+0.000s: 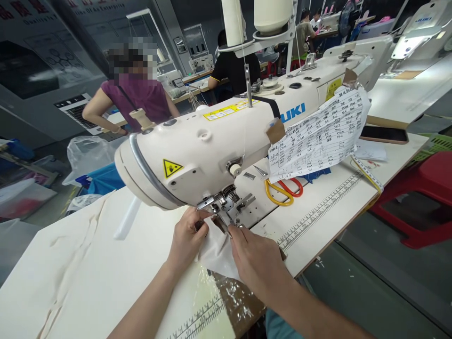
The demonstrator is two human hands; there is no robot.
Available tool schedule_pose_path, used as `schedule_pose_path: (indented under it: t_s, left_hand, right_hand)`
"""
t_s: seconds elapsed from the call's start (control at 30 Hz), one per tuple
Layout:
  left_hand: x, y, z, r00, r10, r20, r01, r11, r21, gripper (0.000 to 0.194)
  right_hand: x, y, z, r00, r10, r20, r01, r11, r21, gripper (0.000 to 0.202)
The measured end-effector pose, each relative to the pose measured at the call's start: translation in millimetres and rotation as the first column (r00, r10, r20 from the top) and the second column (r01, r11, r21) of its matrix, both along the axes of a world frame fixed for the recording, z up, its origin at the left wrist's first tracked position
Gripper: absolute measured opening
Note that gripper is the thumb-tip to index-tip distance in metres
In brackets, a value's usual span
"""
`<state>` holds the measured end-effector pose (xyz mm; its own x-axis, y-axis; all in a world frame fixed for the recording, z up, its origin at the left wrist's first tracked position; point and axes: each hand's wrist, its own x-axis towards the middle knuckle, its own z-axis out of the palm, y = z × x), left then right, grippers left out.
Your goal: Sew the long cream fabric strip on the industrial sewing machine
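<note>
White cloth (219, 256) is pinched by the left hand (187, 233) and steadied by the right hand (259, 261), its thumb hidden, seemingly for tautness beside the sewing machine's (197, 146) presser foot, near the counter's (88, 268) front edge.

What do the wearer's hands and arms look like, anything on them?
The left hand and right hand are ungloved. The left forearm and right forearm show no sleeve, watch or band. Teal cloth at the bottom edge may be clothing.
</note>
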<state>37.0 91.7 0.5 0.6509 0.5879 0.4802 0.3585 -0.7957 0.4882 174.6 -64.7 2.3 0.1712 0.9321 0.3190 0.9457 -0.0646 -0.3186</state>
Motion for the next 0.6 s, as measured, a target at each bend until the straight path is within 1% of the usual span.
schedule_pose_path:
  t_s: [0.03,0.1,0.17,0.2,0.27,0.33,0.4,0.43,0.5,0.53,0.6]
  left_hand:
    - [0.2,-0.1,1.0,1.0,-0.03,-0.001,0.03,0.995,0.091,0.018]
    - [0.8,-0.2,3.1,0.995,-0.102,-0.022,0.104,0.962,0.253,0.021]
    - [1.5,-0.2,5.2,0.983,-0.17,-0.067,0.183,0.915,0.359,0.022]
    - [1.7,-0.3,6.5,0.976,-0.196,-0.095,0.217,0.896,0.387,0.022]
    - [1.3,-1.0,9.5,0.961,-0.231,-0.152,0.274,0.875,0.399,0.02]
    - [-0.5,-2.7,13.1,0.945,-0.257,-0.204,0.317,0.877,0.361,0.022]
    - [-3.2,-5.6,16.9,0.928,-0.28,-0.247,0.35,0.882,0.315,0.027]
    - [-4.3,-7.7,18.6,0.922,-0.283,-0.265,0.359,0.882,0.305,0.031]
    - [-5.1,-13.3,21.0,0.916,-0.262,-0.303,0.356,0.878,0.319,0.035]
    - [-4.5,-16.9,21.5,0.917,-0.236,-0.322,0.344,0.878,0.334,0.035]
    - [-1.4,-25.4,21.0,0.923,-0.161,-0.35,0.292,0.884,0.364,0.032]
  right_hand:
    - [-0.5,-0.2,-0.6,1.0,-0.003,0.014,0.003,1.0,0.01,0.032]
    - [-1.7,-0.2,-1.3,0.999,-0.01,0.048,0.009,1.0,0.025,0.035]
    - [-3.0,0.5,-1.2,0.997,-0.013,0.075,0.011,0.999,0.033,0.037]
    - [-3.7,0.8,-0.9,0.996,-0.017,0.087,0.015,0.999,0.033,0.038]
    - [-5.6,-0.1,-0.2,0.994,-0.021,0.105,0.018,1.0,0.023,0.04]
    - [-7.6,-5.7,0.1,0.993,-0.039,0.115,0.037,0.999,0.019,0.042]
    - [-8.8,-18.5,-0.5,0.996,-0.047,0.079,0.044,0.998,0.046,0.039]
    - [-8.9,-27.5,-1.1,0.999,-0.037,0.033,0.035,0.997,0.065,0.036]
    - [-7.7,-49.1,-2.8,0.994,0.029,-0.102,-0.019,0.995,0.103,0.031]
    - [-6.5,-60.2,-3.7,0.982,0.062,-0.176,-0.045,0.994,0.097,0.03]
    - [-3.6,-80.0,-5.5,0.957,0.097,-0.272,-0.078,0.994,0.079,0.03]
